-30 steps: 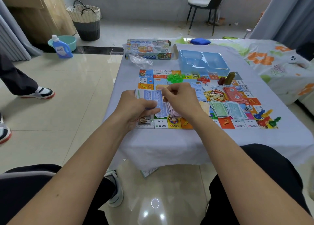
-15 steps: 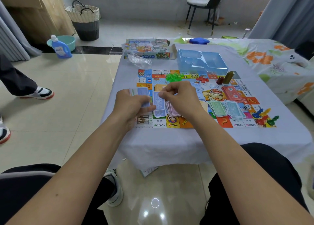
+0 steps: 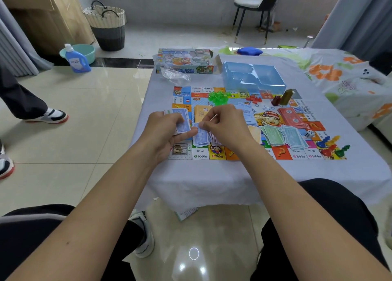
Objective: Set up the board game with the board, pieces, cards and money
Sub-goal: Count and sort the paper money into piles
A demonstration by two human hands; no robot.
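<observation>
A second ago both hands held the blue notes together in one fan; now the right hand has drawn apart and lowered a note toward the blue pile on the board, while the left hand grips the remaining stack

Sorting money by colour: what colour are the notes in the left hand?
Blue notes, seen in the head view, held by the left hand.

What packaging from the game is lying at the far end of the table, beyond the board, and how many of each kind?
Game box: 1
Blue plastic tray: 1
Clear plastic bag: 1
Total: 3
</observation>
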